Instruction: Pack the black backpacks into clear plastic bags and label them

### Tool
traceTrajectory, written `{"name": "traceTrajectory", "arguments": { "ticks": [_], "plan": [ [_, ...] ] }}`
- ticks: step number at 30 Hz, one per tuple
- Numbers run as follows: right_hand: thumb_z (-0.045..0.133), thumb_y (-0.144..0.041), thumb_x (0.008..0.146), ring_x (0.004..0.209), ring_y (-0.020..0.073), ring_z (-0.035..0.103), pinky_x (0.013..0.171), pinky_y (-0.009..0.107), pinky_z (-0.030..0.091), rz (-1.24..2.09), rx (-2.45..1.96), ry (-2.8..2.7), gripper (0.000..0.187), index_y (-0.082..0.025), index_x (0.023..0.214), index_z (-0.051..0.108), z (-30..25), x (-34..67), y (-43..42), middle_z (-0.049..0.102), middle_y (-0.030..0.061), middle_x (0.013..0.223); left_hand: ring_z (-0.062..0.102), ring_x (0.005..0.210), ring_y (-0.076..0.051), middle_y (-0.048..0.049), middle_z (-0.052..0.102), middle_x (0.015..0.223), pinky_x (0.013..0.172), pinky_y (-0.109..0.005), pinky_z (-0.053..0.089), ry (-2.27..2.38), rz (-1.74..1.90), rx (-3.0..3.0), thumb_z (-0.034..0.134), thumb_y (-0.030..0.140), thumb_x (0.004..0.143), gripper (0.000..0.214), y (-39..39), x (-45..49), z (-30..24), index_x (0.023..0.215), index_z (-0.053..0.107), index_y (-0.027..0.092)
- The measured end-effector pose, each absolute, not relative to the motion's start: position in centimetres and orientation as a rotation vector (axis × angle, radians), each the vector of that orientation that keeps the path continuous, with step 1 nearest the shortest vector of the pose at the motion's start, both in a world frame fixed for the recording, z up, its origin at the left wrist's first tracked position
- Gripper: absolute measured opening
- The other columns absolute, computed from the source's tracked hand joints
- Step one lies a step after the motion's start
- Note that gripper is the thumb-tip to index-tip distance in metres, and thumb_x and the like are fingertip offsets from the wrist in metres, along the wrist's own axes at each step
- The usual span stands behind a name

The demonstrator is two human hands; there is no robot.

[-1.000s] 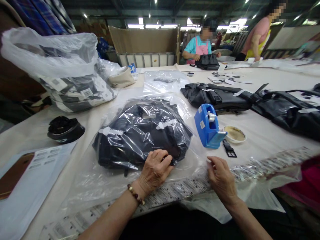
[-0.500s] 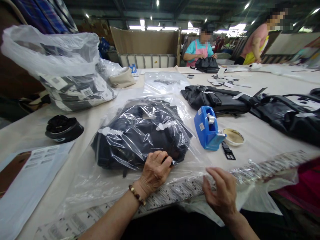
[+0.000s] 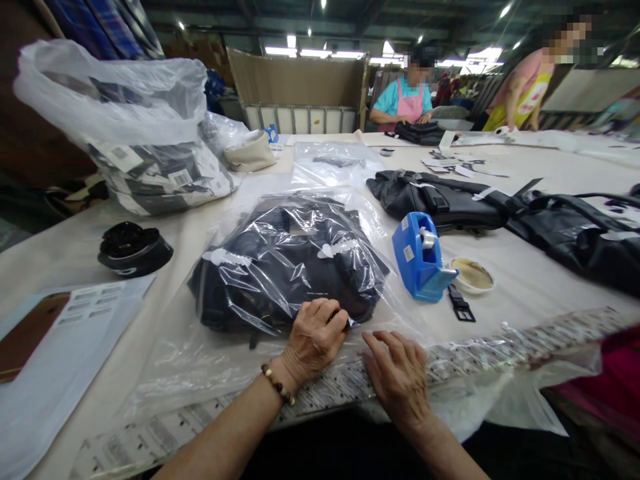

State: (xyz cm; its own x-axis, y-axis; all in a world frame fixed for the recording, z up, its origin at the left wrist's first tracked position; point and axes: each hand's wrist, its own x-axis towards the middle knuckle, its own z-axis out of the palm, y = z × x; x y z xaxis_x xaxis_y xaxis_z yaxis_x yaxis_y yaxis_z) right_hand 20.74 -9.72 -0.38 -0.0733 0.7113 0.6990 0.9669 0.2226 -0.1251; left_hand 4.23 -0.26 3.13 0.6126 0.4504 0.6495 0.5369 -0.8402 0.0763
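Note:
A black bag (image 3: 280, 283) lies inside a clear plastic bag (image 3: 185, 367) on the table before me. White paper strips show on its front through the shiny film. My left hand (image 3: 316, 337), with a beaded bracelet at the wrist, rests at the bag's front edge. Its fingers are curled into the plastic there, their tips hidden. To the right, my right hand (image 3: 399, 375) lies palm down over the plastic's near edge, fingers stretched out and holding nothing visible.
A blue tape dispenser (image 3: 423, 260), a small round dish (image 3: 473, 275) and a black buckle strap (image 3: 461, 305) lie right. Further right are black bags (image 3: 445, 200). Left stand a stuffed plastic sack (image 3: 165, 167) and a black visor (image 3: 135, 253). Two people work across the table.
My right hand has moved left and come down onto the plastic's near edge beside my left hand. My left hand keeps its place on the bag.

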Motion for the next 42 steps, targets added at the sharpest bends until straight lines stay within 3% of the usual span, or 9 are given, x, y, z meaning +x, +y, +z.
{"name": "traceTrajectory", "arguments": {
  "ticks": [7,14,19,25,29,33,42],
  "plan": [
    [0.044,-0.010,0.089,0.093,0.0176,0.057,0.087,0.035,0.033,-0.490,-1.355,-1.969,0.022,-0.018,0.098,0.063,1.2,20.5,-9.6,0.067,0.0043,0.093,0.050,0.092,-0.022,-0.0061,0.058,0.096,0.075,-0.035,0.042,-0.851,-1.033,-2.737,0.053,0.019,0.084,0.013,-0.3,4.2,3.1,0.097,0.055,0.017],
    [0.040,-0.011,0.092,0.096,0.0172,0.056,0.088,0.035,0.032,-0.524,-1.259,-2.090,0.024,-0.018,0.101,0.061,3.0,20.8,-8.2,0.068,0.0037,0.099,0.051,0.091,-0.021,-0.0071,0.058,0.095,0.075,-0.035,0.044,-0.855,-1.054,-2.785,0.047,0.015,0.086,0.010,-0.2,4.1,3.5,0.090,0.055,0.016],
    [0.044,-0.012,0.092,0.082,0.0148,0.054,0.082,0.032,0.034,-0.410,-1.318,-2.038,0.015,-0.017,0.093,0.058,3.5,20.4,-6.8,0.066,0.0031,0.089,0.050,0.096,-0.021,-0.0079,0.057,0.098,0.083,-0.037,0.045,-0.857,-1.000,-3.005,0.043,0.012,0.084,0.016,-0.2,3.2,4.5,0.088,0.058,0.016],
    [0.044,-0.017,0.093,0.076,0.0157,0.053,0.075,0.032,0.034,-0.327,-1.415,-1.982,0.017,-0.017,0.084,0.059,4.1,20.1,-6.4,0.062,0.0038,0.080,0.051,0.098,-0.024,-0.0109,0.059,0.103,0.086,-0.042,0.048,-0.788,-1.028,-3.069,0.058,0.036,0.082,0.023,-0.3,2.7,4.9,0.091,0.060,0.015],
    [0.042,-0.022,0.095,0.074,0.0155,0.052,0.074,0.031,0.033,-0.227,-1.483,-1.995,0.024,-0.018,0.080,0.059,4.3,20.5,-6.3,0.059,0.0025,0.075,0.054,0.092,-0.019,-0.0073,0.061,0.096,0.081,-0.036,0.049,-0.876,-1.129,-2.943,0.049,0.020,0.088,0.014,-0.2,3.3,4.4,0.081,0.061,0.017],
    [0.041,-0.030,0.096,0.068,0.0157,0.050,0.072,0.031,0.031,-0.180,-1.555,-1.973,0.030,-0.019,0.074,0.057,4.4,21.0,-6.1,0.056,0.0010,0.068,0.054,0.088,-0.018,-0.0061,0.062,0.092,0.079,-0.035,0.049,-0.953,-1.179,-2.965,0.047,0.019,0.090,0.018,-0.2,3.6,4.8,0.077,0.060,0.017],
    [0.041,-0.038,0.095,0.063,0.0152,0.050,0.070,0.030,0.029,-0.081,-1.657,-1.864,0.038,-0.021,0.062,0.051,4.4,21.3,-5.3,0.054,-0.0012,0.061,0.053,0.080,-0.017,-0.0020,0.059,0.084,0.073,-0.033,0.048,-1.309,-0.851,-3.037,0.058,0.011,0.079,0.015,0.5,4.6,6.1,0.067,0.053,0.017]
  ]
}}
